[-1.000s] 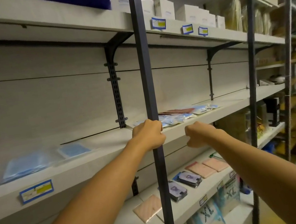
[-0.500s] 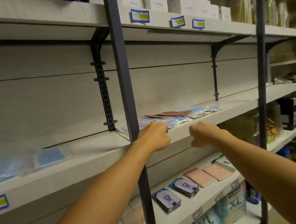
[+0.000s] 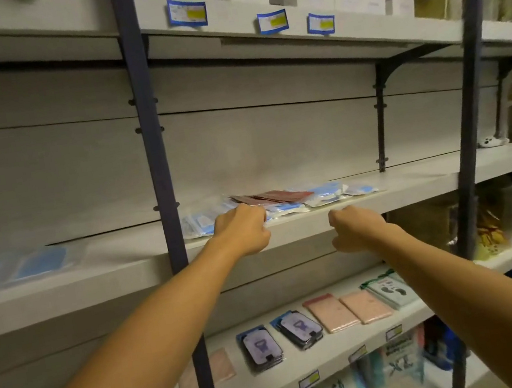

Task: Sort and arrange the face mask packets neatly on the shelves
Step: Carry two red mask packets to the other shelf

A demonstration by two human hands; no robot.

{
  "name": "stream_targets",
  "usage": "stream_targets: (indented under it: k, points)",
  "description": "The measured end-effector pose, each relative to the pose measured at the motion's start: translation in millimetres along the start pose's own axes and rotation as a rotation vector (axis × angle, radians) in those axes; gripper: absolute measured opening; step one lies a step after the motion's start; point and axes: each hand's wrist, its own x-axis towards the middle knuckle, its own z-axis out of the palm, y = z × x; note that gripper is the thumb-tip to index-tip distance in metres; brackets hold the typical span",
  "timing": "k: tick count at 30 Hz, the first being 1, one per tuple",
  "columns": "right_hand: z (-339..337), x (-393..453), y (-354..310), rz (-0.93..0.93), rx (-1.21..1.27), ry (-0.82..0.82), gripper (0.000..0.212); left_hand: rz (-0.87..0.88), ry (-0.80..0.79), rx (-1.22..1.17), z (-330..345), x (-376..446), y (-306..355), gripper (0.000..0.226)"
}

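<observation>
Both arms reach for the loose heap of face mask packets on the middle shelf. The left hand, fingers curled, touches the heap's front edge; whether it grips is unclear. The right hand hangs curled and empty below the shelf lip. Gathering and squaring the heap looks next.

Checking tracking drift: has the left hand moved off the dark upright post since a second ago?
Yes. The left hand now sits right of the dark post, at the packet pile.

Curled hands by mask packets
</observation>
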Motion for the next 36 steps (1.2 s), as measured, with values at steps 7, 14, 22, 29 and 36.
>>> stream_targets:
  k: [7,14,22,29,36]
  points:
    - [2.9,52.0,30.4,-0.007,0.015,0.068,0.038,-0.07,0.042,0.032,11.4,47.7,-0.9,0.028]
    - [6.1,122.0,39.0,-0.017,0.027,0.117,0.037,-0.161,0.107,0.03,28.6,109.6,-18.5,0.026]
    - [10.6,197.5,53.9,-0.061,0.149,0.164,0.043,-0.28,0.088,-0.025,43.8,158.7,-30.4,0.025]
    - [23.9,264.8,62.0,-0.215,0.179,0.142,0.038,-0.442,0.071,-0.124,54.3,191.6,-37.6,0.02]
    - [36.9,310.4,58.4,-0.35,0.25,0.081,0.04,-0.588,0.072,-0.156,60.7,210.6,-50.9,0.021]
